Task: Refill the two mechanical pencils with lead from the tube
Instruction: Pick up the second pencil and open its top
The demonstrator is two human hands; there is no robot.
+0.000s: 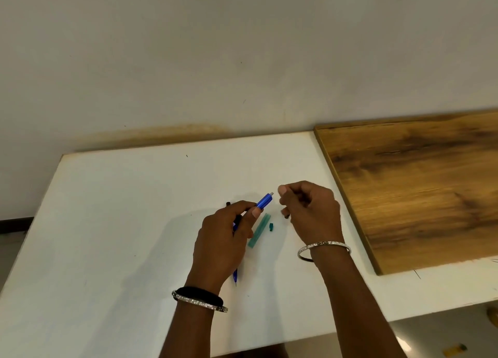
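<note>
My left hand (223,239) grips a blue mechanical pencil (265,200). Its back end points up and to the right, and its tip (235,279) sticks out below my palm. A second, dark pencil (228,204) lies on the white table, mostly hidden behind that hand. A translucent green lead tube (259,231) lies just right of my left thumb, with its small green cap (271,226) beside it. My right hand (312,212) hovers right of the pencil's end with fingers pinched, and a small dark cap (286,216) shows at its lower fingertips. No lead is visible.
The white table (121,223) runs to a wall at the back. A wooden board (417,185) lies on its right part, close to my right hand. The table's front edge is near my forearms. Bangles circle both wrists.
</note>
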